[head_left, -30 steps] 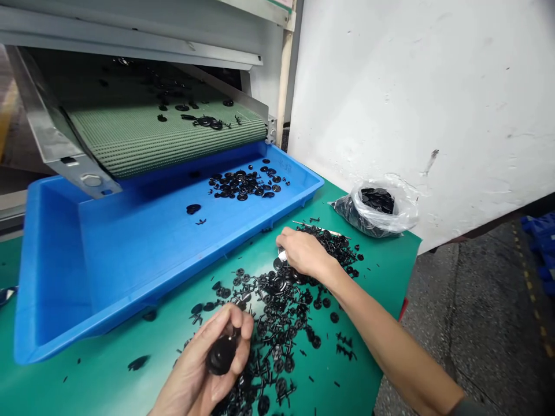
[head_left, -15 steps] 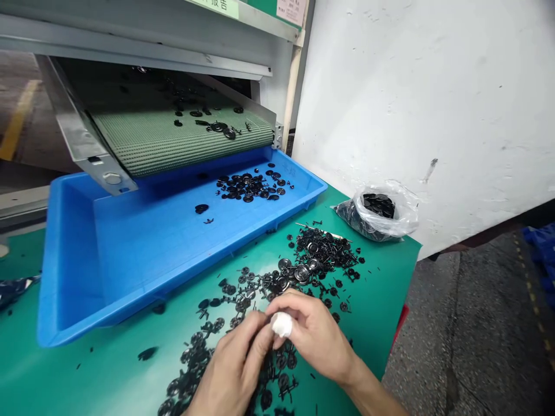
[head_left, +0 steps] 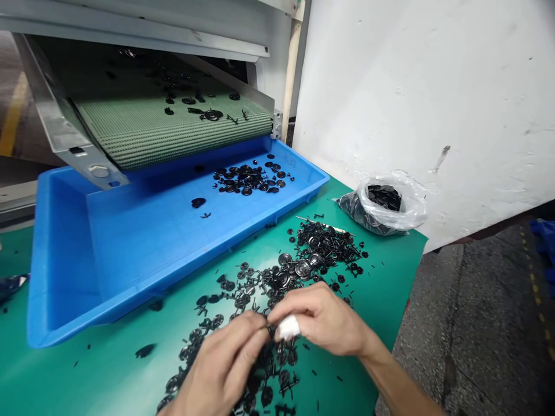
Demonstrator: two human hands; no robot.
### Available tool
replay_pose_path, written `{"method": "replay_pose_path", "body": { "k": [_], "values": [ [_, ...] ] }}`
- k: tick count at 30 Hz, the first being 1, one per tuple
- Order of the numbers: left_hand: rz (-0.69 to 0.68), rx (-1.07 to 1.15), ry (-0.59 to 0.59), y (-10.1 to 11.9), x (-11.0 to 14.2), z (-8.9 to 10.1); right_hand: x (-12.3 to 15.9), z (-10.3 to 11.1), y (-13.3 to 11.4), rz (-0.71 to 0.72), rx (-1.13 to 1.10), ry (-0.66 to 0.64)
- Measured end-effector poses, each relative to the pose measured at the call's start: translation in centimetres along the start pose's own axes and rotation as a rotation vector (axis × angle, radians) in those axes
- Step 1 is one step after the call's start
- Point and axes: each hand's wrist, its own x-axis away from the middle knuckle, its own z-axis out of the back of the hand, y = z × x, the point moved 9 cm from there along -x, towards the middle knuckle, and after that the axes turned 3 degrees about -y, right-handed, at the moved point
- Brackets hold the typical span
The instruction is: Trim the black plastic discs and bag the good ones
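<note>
Above a spread of small black plastic parts (head_left: 284,277), my two hands meet fingertip to fingertip. My left hand (head_left: 229,355) pinches a small dark part whose shape is mostly hidden by the fingers. The fingers of my right hand (head_left: 318,320) close on the same spot from the other side, and its thumb wears a white wrap (head_left: 288,328). Round discs and thin branched pieces lie loose under and around both hands on the green tabletop (head_left: 117,370).
Behind the hands stands a blue tray (head_left: 143,242) with black parts in it, below a green conveyor belt (head_left: 173,133) carrying more. A clear plastic bag (head_left: 411,211) of black discs sits at the back right, by a white wall (head_left: 411,86). A thin stick (head_left: 321,224) lies behind the pile.
My hands have drawn slightly apart at the wrists, the right one shifting right, with fingertips still together. The whole view has tilted down a little.
</note>
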Motion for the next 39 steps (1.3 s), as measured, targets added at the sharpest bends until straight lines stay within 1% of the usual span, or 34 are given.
{"method": "replay_pose_path", "body": {
  "k": [1, 2, 3, 5, 6, 7, 9, 12, 14, 18, 21, 24, 26, 27, 29, 31, 32, 34, 36, 38, 39],
  "values": [
    [0.106, 0.093, 0.017, -0.9, -0.2, 0.4, -0.3, 0.5, -0.7, 0.028, 0.219, -0.057],
    [0.207, 0.195, 0.039, -1.7, -0.3, 0.8, -0.8, 1.4, -1.1, 0.053, 0.394, -0.057],
    [0.287, 0.302, 0.060, -2.4, -0.3, 1.0, -1.5, 2.7, -1.3, 0.057, 0.544, -0.007],
    [0.364, 0.500, 0.088, -3.0, -0.4, 1.1, -3.1, 5.1, -1.0, 0.009, 0.782, 0.095],
    [0.371, 0.581, 0.095, -3.0, -0.5, 1.0, -4.1, 5.6, -0.4, -0.029, 0.865, 0.082],
    [0.367, 0.651, 0.101, -2.9, -0.5, 0.9, -5.0, 5.8, 0.1, -0.055, 0.907, 0.044],
    [0.346, 0.773, 0.106, -2.6, -0.7, 0.7, -6.4, 5.4, 1.1, -0.081, 0.924, -0.066],
    [0.321, 0.938, 0.134, -2.3, -0.9, 0.6, -7.0, 5.0, 1.5, -0.099, 0.898, -0.136],
    [0.344, 1.033, 0.139, -2.5, -1.0, 0.5, -6.6, 4.8, 1.5, -0.108, 0.871, -0.148],
    [0.482, 1.189, 0.164, -3.3, -0.9, 0.0, -5.2, 4.5, 1.9, -0.100, 0.772, -0.175],
    [0.533, 1.271, 0.214, -3.5, -0.8, -0.3, -4.3, 4.8, 1.9, -0.085, 0.691, -0.128],
    [0.563, 1.283, 0.202, -3.2, -0.8, -1.0, -3.1, 5.5, 1.8, -0.080, 0.589, 0.003],
    [0.575, 1.241, 0.138, -2.9, -0.8, -1.9, -2.2, 5.5, 1.9, -0.089, 0.509, 0.078],
    [0.582, 1.199, 0.088, -2.7, -0.8, -2.4, -1.7, 5.3, 2.2, -0.108, 0.420, 0.104],
    [0.593, 1.097, 0.011, -2.5, -0.7, -3.2, -0.8, 4.4, 3.0, -0.170, 0.144, 0.142],
    [0.608, 0.982, -0.024, -2.7, -0.6, -3.7, 0.0, 3.2, 3.4, -0.209, -0.143, 0.181],
    [0.610, 0.919, -0.031, -2.8, -0.6, -3.8, 0.3, 2.6, 3.3, -0.201, -0.227, 0.196],
    [0.605, 0.804, -0.060, -2.8, -0.5, -3.9, 0.7, 1.7, 2.3, -0.141, -0.234, 0.212],
    [0.594, 0.724, -0.104, -2.6, -0.5, -4.1, 1.0, 0.9, 1.2, -0.096, -0.153, 0.204],
    [0.575, 0.682, -0.112, -2.3, -0.4, -4.1, 1.4, 0.1, 0.6, -0.099, -0.054, 0.198],
    [0.553, 0.640, -0.098, -2.1, -0.4, -3.8, 1.7, -0.1, 0.5, -0.108, -0.006, 0.207]
  ]
}}
